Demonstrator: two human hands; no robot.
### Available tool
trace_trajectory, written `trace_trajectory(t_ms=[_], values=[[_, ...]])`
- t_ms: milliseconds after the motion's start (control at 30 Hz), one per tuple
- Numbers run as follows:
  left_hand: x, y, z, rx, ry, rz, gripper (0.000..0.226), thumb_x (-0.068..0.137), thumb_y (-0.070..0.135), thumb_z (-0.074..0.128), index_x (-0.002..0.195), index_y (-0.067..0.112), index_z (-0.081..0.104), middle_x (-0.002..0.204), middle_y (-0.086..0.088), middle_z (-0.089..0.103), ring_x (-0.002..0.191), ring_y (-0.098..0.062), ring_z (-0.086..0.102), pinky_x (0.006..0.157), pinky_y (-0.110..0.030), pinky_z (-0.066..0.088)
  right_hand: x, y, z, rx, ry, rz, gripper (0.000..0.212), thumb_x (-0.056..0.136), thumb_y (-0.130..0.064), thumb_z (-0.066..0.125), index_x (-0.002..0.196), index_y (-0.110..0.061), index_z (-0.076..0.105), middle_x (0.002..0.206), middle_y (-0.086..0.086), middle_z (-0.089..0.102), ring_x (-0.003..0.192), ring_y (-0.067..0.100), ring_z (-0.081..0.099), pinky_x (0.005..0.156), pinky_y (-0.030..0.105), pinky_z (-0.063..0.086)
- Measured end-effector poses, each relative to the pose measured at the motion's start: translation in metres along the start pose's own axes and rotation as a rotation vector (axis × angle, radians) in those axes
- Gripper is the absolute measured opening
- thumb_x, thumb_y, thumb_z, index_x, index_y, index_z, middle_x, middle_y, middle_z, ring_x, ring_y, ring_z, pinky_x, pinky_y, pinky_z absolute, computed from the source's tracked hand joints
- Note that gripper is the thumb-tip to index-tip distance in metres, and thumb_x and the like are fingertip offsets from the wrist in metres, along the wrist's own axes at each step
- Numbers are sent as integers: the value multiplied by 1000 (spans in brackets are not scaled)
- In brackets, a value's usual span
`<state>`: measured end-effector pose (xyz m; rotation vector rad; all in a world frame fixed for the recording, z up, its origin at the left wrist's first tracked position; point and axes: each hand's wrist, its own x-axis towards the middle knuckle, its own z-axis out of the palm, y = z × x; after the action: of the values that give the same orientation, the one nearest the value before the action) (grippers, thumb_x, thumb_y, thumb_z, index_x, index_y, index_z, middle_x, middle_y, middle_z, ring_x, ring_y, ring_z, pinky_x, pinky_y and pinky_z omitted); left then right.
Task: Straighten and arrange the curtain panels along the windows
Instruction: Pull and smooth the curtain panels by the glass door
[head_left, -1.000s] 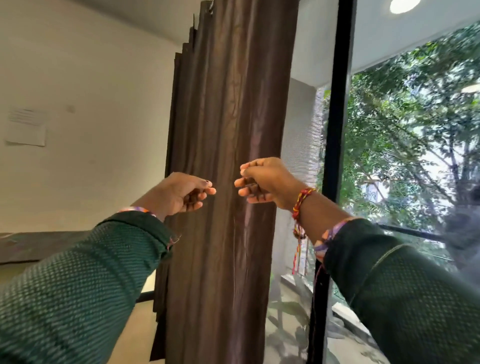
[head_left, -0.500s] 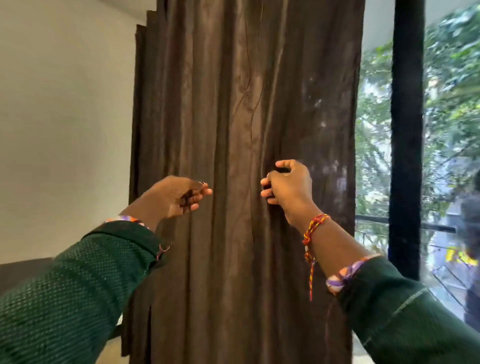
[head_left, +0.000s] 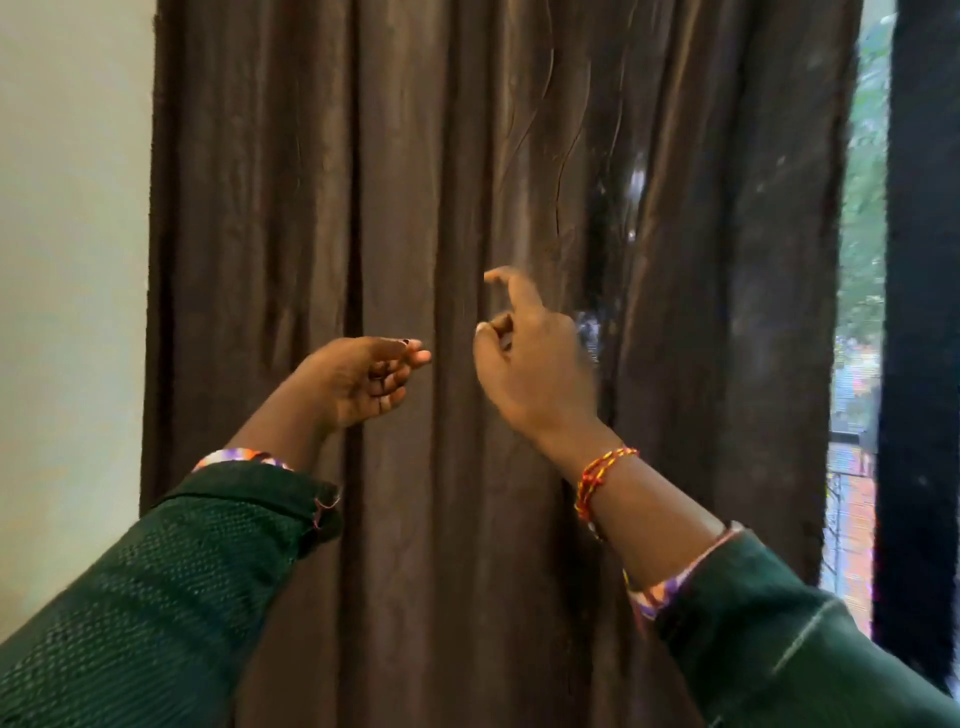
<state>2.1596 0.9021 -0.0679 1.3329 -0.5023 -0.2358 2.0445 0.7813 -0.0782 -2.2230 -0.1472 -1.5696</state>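
1. I am holding my left hand (head_left: 363, 379) loosely curled and empty, my right hand (head_left: 535, 364) half open with a finger raised — neither grips the brown curtain (head_left: 415, 208) hanging just ahead, beside the window frame (head_left: 919, 312).
2. Grabbing one pleat alone risks bunching — the folds are lying uneven.
3. I am counting two hands, one curtain panel.

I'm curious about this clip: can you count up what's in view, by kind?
Brown curtain: 1
Hands: 2, left hand, right hand
Green sleeves: 2, and
Red-and-yellow thread wristband: 1
Black window frame: 1
Total: 7
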Motion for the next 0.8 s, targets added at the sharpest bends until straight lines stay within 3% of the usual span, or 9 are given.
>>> trace_trajectory(t_ms=[233,467,567,633,700,800], values=[[55,-8,-41,-26,92,6,15,91,14,50,84,18,63,58,8,69,50,1,53,51,-14,48,34,25,82,87,37,212,43,81,-12,51,124,-17,50,88,9,69,92,33,62,79,42,50],[101,-13,-94,36,209,95,16,91,11,49,81,17,60,55,5,67,42,1,50,46,-11,45,51,39,141,49,1,217,44,83,-13,49,126,-21,48,97,5,69,99,31,61,83,42,49],[116,-14,-102,145,234,201,14,92,14,51,81,19,59,77,2,63,62,-3,49,57,-17,43,53,45,158,4,-12,229,46,83,-14,48,128,-24,45,103,4,69,102,32,60,82,43,49],[125,-14,-102,194,210,275,5,89,16,57,93,19,60,86,3,59,80,-9,52,62,-21,43,55,48,167,-10,-6,223,46,83,-14,48,127,-23,45,103,4,67,100,32,60,82,45,49],[136,-15,-99,208,170,342,28,87,18,61,114,16,56,95,2,58,95,-13,50,67,-24,43,55,51,173,5,7,203,45,82,-13,49,126,-21,46,103,4,65,97,31,60,84,48,48],[150,-23,-86,259,148,408,60,86,22,62,139,14,35,134,-12,46,121,-20,47,93,-31,42,50,54,174,-45,23,187,44,83,-15,51,126,-23,46,109,-1,60,98,26,59,83,45,49]])
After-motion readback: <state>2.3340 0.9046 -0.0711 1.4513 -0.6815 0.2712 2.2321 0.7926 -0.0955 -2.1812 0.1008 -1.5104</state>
